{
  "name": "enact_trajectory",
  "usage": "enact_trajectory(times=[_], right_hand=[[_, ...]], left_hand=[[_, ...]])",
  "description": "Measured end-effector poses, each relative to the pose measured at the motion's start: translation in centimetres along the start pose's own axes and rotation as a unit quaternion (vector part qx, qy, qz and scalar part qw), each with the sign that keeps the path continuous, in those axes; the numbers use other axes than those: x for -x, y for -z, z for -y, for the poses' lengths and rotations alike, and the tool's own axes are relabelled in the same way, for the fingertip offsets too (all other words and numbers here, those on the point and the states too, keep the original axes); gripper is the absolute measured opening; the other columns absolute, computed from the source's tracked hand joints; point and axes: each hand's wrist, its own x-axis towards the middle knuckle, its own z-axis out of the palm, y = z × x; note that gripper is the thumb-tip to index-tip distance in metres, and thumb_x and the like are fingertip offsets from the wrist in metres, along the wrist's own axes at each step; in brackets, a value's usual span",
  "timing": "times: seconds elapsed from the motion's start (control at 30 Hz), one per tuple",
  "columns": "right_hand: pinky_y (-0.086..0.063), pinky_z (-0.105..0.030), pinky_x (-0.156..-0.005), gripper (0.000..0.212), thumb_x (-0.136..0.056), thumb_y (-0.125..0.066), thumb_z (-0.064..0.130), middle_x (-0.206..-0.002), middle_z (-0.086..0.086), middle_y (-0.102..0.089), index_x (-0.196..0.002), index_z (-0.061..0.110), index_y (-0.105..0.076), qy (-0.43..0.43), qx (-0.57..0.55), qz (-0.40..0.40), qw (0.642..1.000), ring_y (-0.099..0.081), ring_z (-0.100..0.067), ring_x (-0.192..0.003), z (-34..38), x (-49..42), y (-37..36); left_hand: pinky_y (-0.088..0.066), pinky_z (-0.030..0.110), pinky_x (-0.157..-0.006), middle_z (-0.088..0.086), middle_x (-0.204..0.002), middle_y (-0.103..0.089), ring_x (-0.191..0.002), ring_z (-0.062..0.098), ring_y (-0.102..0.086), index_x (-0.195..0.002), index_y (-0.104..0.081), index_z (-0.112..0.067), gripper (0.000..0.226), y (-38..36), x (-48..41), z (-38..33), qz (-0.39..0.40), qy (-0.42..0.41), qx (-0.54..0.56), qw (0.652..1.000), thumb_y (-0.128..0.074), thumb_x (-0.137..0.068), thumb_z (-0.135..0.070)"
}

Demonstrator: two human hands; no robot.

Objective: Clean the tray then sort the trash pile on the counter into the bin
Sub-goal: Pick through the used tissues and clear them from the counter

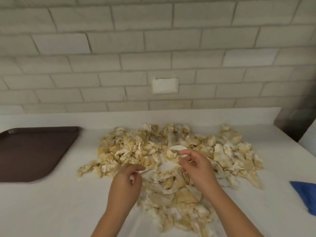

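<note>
A wide pile of crumpled, tan-stained white paper napkins (227, 151) covers the middle of the white counter (51, 211). My left hand (126, 182) hovers at the pile's front left edge and pinches a small white scrap between thumb and fingertips. My right hand (196, 166) is over the pile's middle, its fingers curled and pinching a white piece of napkin (176, 148) lifted slightly off the heap. A dark brown tray (34, 151) lies flat at the left with nothing on it. No bin is in view.
A blue cloth (306, 194) lies at the counter's right edge. A tiled wall with a white outlet plate (165, 86) runs behind the counter. A dark vertical surface (294, 120) stands at the far right corner.
</note>
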Motion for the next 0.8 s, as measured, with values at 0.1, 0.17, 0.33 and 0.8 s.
enact_trajectory(times=[0.1,0.17,0.33,0.8], right_hand=[[-0.05,-0.022,-0.066,0.017,-0.088,-0.063,0.019,-0.079,0.004,-0.066,-0.093,0.036,-0.063,0.006,0.044,-0.008,0.999,-0.065,-0.011,-0.072,-0.1,-4.7,-2.1],[-0.046,-0.016,-0.066,0.019,-0.088,-0.061,0.016,-0.084,0.007,-0.066,-0.098,0.031,-0.065,0.02,0.086,-0.027,0.996,-0.063,-0.01,-0.078,-0.4,-7.8,-2.9],[-0.042,-0.026,-0.085,0.033,-0.09,-0.055,0.016,-0.122,-0.003,-0.058,-0.123,0.02,-0.059,0.053,0.349,-0.046,0.934,-0.055,-0.02,-0.108,-1.3,-17.2,-3.2],[-0.031,-0.035,-0.095,0.034,-0.097,-0.044,0.031,-0.12,-0.002,-0.065,-0.13,0.029,-0.054,0.032,0.445,-0.061,0.893,-0.052,-0.023,-0.115,-4.6,-21.6,-3.7]], left_hand=[[-0.042,0.022,-0.074,-0.006,-0.11,-0.054,-0.103,0.015,-0.057,-0.104,-0.066,-0.027,0.017,1.2,-5.7,2.6,-0.026,0.006,-0.041,0.999,-0.061,-0.089,-0.023],[-0.042,0.026,-0.085,0.002,-0.119,-0.051,-0.112,0.02,-0.05,-0.117,-0.061,-0.023,0.036,1.2,-9.0,3.6,-0.024,0.017,-0.075,0.997,-0.065,-0.085,-0.037],[-0.022,0.049,-0.111,0.013,-0.149,-0.028,-0.138,0.033,-0.024,-0.144,-0.032,-0.028,0.094,-0.5,-16.1,4.2,0.055,0.022,-0.269,0.961,-0.05,-0.067,-0.08],[-0.049,0.057,-0.086,0.001,-0.112,-0.064,-0.106,0.031,-0.061,-0.084,-0.072,-0.036,0.042,-4.9,-14.0,6.6,0.116,-0.153,-0.371,0.909,-0.087,-0.048,-0.051]])
